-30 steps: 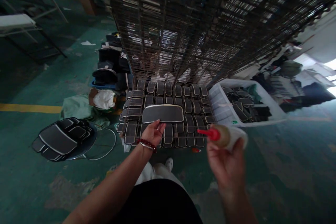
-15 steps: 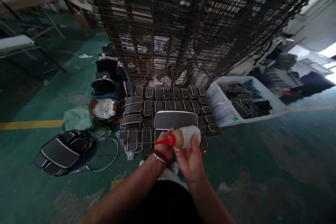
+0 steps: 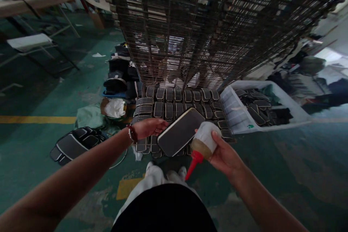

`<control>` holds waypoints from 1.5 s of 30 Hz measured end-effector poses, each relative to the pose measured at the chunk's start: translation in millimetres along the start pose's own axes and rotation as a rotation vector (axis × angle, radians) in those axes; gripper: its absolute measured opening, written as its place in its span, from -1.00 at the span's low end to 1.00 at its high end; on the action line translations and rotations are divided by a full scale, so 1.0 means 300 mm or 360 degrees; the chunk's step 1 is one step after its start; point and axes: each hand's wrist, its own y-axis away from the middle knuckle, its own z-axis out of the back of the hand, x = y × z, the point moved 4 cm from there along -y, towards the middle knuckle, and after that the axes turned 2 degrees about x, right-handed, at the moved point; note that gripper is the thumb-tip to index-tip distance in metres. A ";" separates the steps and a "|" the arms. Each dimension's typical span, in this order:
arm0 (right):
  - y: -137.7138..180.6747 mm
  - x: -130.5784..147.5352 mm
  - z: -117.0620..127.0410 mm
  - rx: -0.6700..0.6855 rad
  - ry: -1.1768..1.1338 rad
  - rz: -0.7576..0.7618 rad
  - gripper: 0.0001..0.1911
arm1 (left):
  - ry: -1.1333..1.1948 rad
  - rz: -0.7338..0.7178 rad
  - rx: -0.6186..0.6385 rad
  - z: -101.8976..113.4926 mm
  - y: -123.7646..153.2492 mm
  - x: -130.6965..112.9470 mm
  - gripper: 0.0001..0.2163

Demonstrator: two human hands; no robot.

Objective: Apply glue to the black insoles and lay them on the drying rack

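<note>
My right hand [image 3: 224, 154] is wrapped round a squeeze bottle [image 3: 208, 132] with a whitish body, a yellowish-brown band and a red nozzle, which points down and to the left. Beside the bottle lies a large dark padded panel [image 3: 181, 132] with pale edging, turned at a slant. A fingertip of the right hand shows at the panel's right edge; whether it grips the panel I cannot tell. Close to the panel's left edge, my left hand [image 3: 149, 127] has its fingers stretched out, holding nothing. Beneath are rows of small dark pads [image 3: 168, 110] with pale edges on a wire rack.
A tall wire rack [image 3: 174, 18] rises in front. To the right stands a white crate [image 3: 241, 127] of dark pieces. On the left are a pile of dark panels [image 3: 73, 145], a green cloth [image 3: 87, 117] and a container with white material [image 3: 115, 108].
My left hand has moved left, away from the bottle. The bottle has swung from pointing left to nozzle down. The large panel has turned from level to slanted.
</note>
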 end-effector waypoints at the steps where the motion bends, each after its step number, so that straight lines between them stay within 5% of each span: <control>1: -0.009 0.005 -0.008 0.0022 0.0054 -0.0027 -0.61 | -0.0122 0.0008 0.0043 -0.038 0.010 -0.024 -0.77; 5: -0.042 0.010 -0.046 0.0129 0.0175 -0.0060 -0.59 | -0.0334 -0.0032 0.0077 -0.165 0.027 -0.049 -0.44; 9: -0.022 0.047 -0.061 0.0017 0.0186 0.0108 -0.50 | -0.0193 -0.0061 0.0043 -0.190 0.041 -0.038 -0.34; 14: 0.060 0.236 -0.051 -0.0236 0.0277 0.0825 -0.41 | 0.0121 0.0062 -0.0001 -0.146 0.096 -0.034 -0.34; 17: 0.093 0.360 -0.045 -0.0356 0.0351 0.1340 -0.52 | -0.0017 0.0081 0.0005 -0.139 0.127 -0.033 -0.35; 20: 0.097 0.415 -0.056 -0.0384 0.0503 0.1546 -0.60 | -0.0303 0.0016 0.0077 -0.142 0.140 -0.032 -0.38; 28: 0.078 0.391 -0.077 -0.0410 0.0613 0.1532 -0.62 | -0.0976 -0.0256 0.0707 -0.136 0.130 -0.041 -0.64; 45: 0.045 0.325 -0.032 -0.0532 0.0332 0.1456 -0.63 | -0.0876 -0.0340 0.0730 -0.107 0.099 -0.021 -0.56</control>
